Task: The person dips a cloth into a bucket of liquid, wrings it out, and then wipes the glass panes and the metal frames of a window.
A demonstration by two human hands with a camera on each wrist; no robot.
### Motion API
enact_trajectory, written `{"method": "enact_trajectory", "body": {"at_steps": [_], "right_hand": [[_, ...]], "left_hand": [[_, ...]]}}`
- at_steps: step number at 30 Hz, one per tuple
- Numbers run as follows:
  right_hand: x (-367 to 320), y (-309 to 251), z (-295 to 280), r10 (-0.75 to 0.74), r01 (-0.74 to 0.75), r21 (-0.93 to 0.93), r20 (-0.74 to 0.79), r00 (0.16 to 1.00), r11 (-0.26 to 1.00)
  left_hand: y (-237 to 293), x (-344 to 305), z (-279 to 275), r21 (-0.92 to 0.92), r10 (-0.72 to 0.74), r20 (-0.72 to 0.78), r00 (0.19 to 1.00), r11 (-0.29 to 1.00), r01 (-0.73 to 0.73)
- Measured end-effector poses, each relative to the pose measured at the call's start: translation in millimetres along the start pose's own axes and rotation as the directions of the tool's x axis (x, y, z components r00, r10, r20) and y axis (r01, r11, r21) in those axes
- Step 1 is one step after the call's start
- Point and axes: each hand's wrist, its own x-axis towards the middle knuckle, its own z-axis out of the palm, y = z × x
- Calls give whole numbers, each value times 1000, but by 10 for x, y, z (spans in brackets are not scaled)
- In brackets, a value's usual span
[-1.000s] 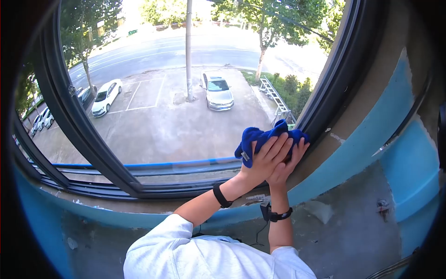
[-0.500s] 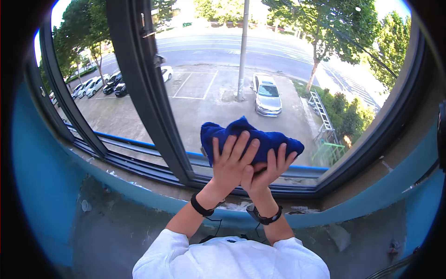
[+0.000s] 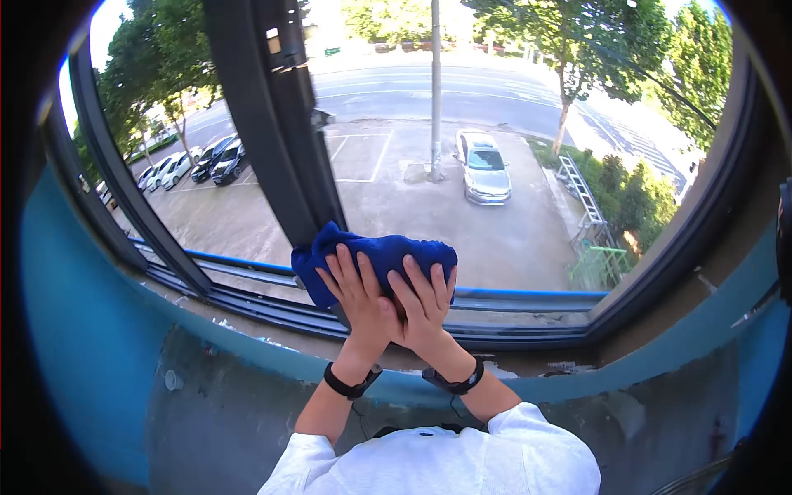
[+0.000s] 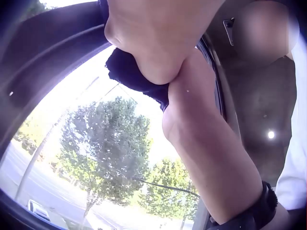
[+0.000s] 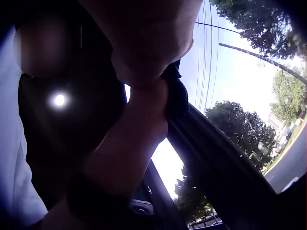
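Observation:
A bunched blue cloth (image 3: 388, 249) lies against the lower window pane (image 3: 528, 247), its left end overlapping the foot of the dark upright window frame (image 3: 268, 124). My left hand (image 3: 363, 309) presses on the left part of the cloth, fingers spread and fairly straight. Beside it, my right hand (image 3: 422, 309) presses the right part the same way. The two hands meet at the thumbs. In the left wrist view the cloth (image 4: 127, 69) shows dark beyond the hand; in the right wrist view a dark edge of cloth (image 5: 177, 98) appears past the wrists.
Below the hands run the dark lower window frame (image 3: 511, 337) and a worn sill (image 3: 569, 365). A blue wall (image 3: 82, 305) curves round at the left. Outside the glass are a silver car (image 3: 487, 169), a pole (image 3: 436, 99) and trees.
Both hands and the blue cloth have moved left across the pane, from the right-hand frame to the upright frame. The hands, earlier overlapping, now lie side by side. The head view has turned left.

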Motion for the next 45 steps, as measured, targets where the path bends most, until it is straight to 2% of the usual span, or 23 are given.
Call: {"method": "enact_trajectory", "body": {"at_steps": [4,5,8,10,12,14,16,17,19,22,24,26,28,30,31,36,38,40,41,42,43,44,45], "right_hand": [[0,580,-702,-18,14,-59,-70,997,998],[-3,718,-893,6,-13,-64,-100,995,998],[-125,1283,-1593,21,-28,-141,-46,999,990],[-154,1600,-2058,44,-58,-198,-74,996,979],[-293,1852,-2438,132,-175,-287,-164,978,942],[-525,2095,-2828,192,-209,-280,-88,977,937],[-433,2026,-3105,192,-195,-344,-45,980,919],[-386,2000,-3176,207,-194,-389,-8,978,901],[-394,1985,-3161,231,-230,-384,-46,972,894],[-331,1865,-2945,252,-278,-357,-116,961,892],[-331,1732,-2635,266,-302,-322,-152,952,897],[-352,1620,-2237,212,-253,-255,-177,961,933],[-316,1441,-1838,104,-131,-202,-140,985,971],[-239,1066,-1402,79,-101,-217,-106,991,971],[-185,862,-1161,81,-100,-153,-123,989,983],[-78,-61,-132,100,-98,25,-73,992,995],[-154,-355,211,62,-64,82,30,998,995],[-300,-595,462,109,-110,157,10,994,982],[-408,-654,575,92,-91,207,2,996,974],[-521,-685,668,77,-73,252,-5,997,965],[-592,-688,727,-21,16,144,38,999,989],[-694,-685,705,-20,14,142,40,999,990],[-718,-654,663,-14,-1,170,83,996,985]], "left_hand": [[750,-24,485,-163,41,-84,996,985,-54],[994,-14,603,-146,91,-98,991,984,-105],[1764,-16,960,-132,212,-129,969,965,-229],[2314,-39,1111,-125,305,-59,950,942,-310],[2770,-18,1173,-145,475,12,880,871,-469],[3204,-179,1359,-177,482,-7,876,862,-476],[3504,-319,1455,-338,262,-20,965,907,-253],[3535,-339,1406,-357,307,58,950,895,-268],[3530,-283,1323,-364,339,87,937,886,-287],[3309,-147,1213,-352,376,124,918,882,-314],[3019,-65,1087,-271,405,46,913,885,-379],[2614,-109,1012,-196,384,34,923,908,-371],[2130,-139,892,-145,266,-6,964,954,-264],[1577,-171,706,-87,187,11,982,979,-185],[1300,-148,592,-23,169,-4,986,985,-169],[143,-109,-158,241,-8,140,990,970,-26],[-264,-259,-358,339,-48,170,984,941,-13],[-676,-488,-411,222,65,131,989,971,-93],[-823,-598,-335,75,65,19,998,995,-67],[-914,-710,-276,86,58,19,998,994,-60],[-953,-819,-223,-79,-17,-24,1000,997,15],[-981,-926,-172,-251,-93,-55,994,965,76],[-1009,-1007,-158,-266,-107,7,994,958,105]]}}
